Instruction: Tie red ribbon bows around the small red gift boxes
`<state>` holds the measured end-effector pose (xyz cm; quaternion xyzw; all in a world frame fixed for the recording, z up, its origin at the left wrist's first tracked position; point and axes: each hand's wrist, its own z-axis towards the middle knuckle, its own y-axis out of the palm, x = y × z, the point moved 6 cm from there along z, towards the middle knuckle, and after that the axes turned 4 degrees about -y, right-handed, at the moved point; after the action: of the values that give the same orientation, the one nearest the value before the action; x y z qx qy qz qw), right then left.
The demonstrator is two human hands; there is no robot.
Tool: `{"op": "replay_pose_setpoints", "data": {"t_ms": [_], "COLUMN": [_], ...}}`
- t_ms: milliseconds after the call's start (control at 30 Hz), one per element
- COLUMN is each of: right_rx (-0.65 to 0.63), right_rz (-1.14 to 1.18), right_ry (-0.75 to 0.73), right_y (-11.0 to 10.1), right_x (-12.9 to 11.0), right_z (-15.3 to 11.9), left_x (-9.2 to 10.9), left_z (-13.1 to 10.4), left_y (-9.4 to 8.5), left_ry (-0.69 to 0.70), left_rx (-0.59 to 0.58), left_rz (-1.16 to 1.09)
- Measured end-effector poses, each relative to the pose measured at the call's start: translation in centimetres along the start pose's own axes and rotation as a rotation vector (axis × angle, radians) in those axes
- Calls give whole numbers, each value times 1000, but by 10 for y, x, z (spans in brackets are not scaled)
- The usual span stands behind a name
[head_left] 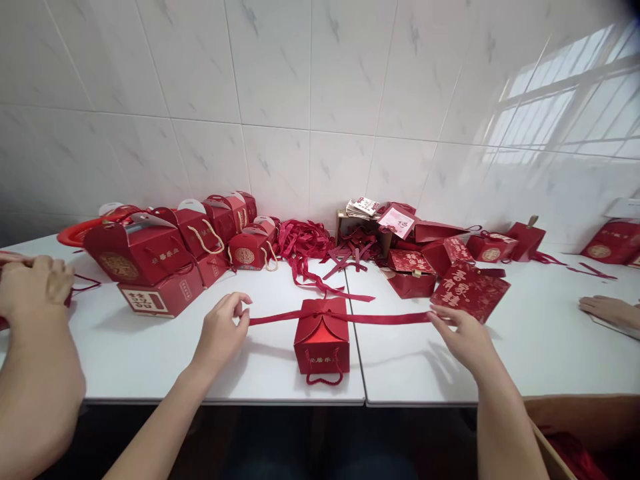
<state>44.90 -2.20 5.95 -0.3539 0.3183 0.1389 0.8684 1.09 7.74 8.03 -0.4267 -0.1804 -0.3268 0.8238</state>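
Red box [323, 343] sits lower centre of frame, ribbon [390, 319] stretched across its top. Left hand [224, 328] and right hand [464, 335] each pinch one end, fingertips closed. Risk: uneven pull could skew the box; overtightening could crease its flaps.

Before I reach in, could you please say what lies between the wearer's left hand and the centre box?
In the head view, a red ribbon extends from left hand to centre box.
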Motion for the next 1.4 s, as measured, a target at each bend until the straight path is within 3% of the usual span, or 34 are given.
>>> {"op": "replay_pose_setpoints", "data": {"t_ms": [67,133,300,367,433,567,633,700,800,900,1000,1067,1167,1267,1400], "right_rx": [12,-19,-537,-660,-696,-622,-578,-614,-629,-391,-149,-147,-342,-490,-554], "right_rz": [-18,77,411,519,625,677,674,603,317,132,213,346,501,552,582], "right_ry": [-77,-164,-155,-87,5,58,3,-136,-374,-424,-451,-450,-384,-311,-187], "right_y": [8,20,80,99,112,110,97,84,74,67,60,61,74,87,99], "right_x": [-12,-40,-103,-112,-113,-107,-104,-104,-109,-117,-135,-147,-159,-163,-160], "right_z": [-4,-9,-37,-49,-55,-48,-39,-34,-35,-33,-33,-34,-36,-41,-47], "left_x": [9,27,61,62,61,59,56,50,42,48,74,91,109,120,119], "left_z": [-3,-3,-4,-7,-12,-15,-11,-6,-3,-4,-8,-9,-15,-29,-42], "left_y": [8,19,53,69,80,83,75,68,63,60,56,56,54,50,48], "left_ry": [40,55,57,-30,-129,-192,-191,-216,-296,-286,-175,-133,-65,95,246], "left_rx": [-10,-69,-327,-456,-537,-570,-568,-626,-914,-1250,-1417,-1303,-968,-657,-439], "left_rz": [-52,-120,-278,-425,-542,-575,-500,-412,-327,-331,-461,-509,-457,-291,-113]}}
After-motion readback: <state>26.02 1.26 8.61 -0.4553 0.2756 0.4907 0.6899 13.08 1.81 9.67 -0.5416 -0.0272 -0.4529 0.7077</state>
